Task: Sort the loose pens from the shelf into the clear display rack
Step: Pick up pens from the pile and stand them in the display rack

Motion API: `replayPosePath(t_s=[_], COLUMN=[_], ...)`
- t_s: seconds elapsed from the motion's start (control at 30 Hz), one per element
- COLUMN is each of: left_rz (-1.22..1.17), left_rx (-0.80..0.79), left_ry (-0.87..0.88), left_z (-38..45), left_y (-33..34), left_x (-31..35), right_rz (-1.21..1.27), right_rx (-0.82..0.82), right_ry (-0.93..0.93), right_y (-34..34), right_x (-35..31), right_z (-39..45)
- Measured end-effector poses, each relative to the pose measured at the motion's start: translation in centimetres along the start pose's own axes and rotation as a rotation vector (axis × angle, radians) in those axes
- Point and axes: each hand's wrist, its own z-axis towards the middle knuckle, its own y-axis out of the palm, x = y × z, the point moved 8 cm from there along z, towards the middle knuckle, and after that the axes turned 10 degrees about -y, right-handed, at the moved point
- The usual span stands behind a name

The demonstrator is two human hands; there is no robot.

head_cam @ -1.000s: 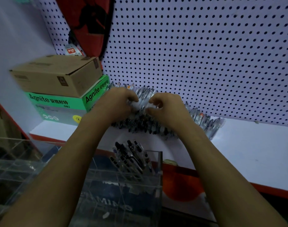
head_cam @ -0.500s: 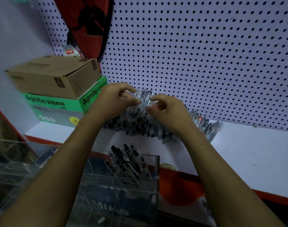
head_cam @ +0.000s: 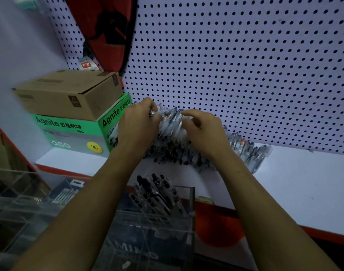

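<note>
A long heap of loose clear-barrelled pens [head_cam: 249,151] lies on the white shelf [head_cam: 304,178] against the pegboard. My left hand [head_cam: 137,128] and my right hand [head_cam: 204,130] both grip a bundle of pens [head_cam: 171,122], raised a little above the heap between them. Below the shelf's front edge stands the clear display rack [head_cam: 192,204]. Its nearest compartment holds several pens [head_cam: 157,192] standing tilted, dark caps up.
A brown cardboard box [head_cam: 69,92] sits on a green Agnite box [head_cam: 75,132] at the shelf's left end, close to my left hand. The white pegboard [head_cam: 245,65] backs the shelf. A red item [head_cam: 108,30] hangs at the upper left. More clear rack compartments [head_cam: 14,204] extend left.
Both hands have gathered a bundle of pens from the heap and lifted it slightly, closing in on it from either side.
</note>
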Motion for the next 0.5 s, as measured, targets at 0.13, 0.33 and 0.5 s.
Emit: replayPosePath(t_s=[0.13, 0.33, 0.5], left_rz=[-0.119, -0.853, -1.098], left_rx=[0.109, -0.328, -0.59], left_ry=[-0.046, -0.74, -0.955], left_z=[-0.1, -1.0, -4.1], left_y=[-2.5, -2.0, -4.3], left_x=[0.3, -2.4, 0.1], right_rz=[0.186, 0.548, 0.635], right_rx=[0.086, 0.185, 0.077], right_ry=[0.098, 0.282, 0.39], right_y=[-0.9, -2.8, -2.7], right_x=[-0.2, -1.4, -3.6], right_z=[-0.6, -2.0, -3.8])
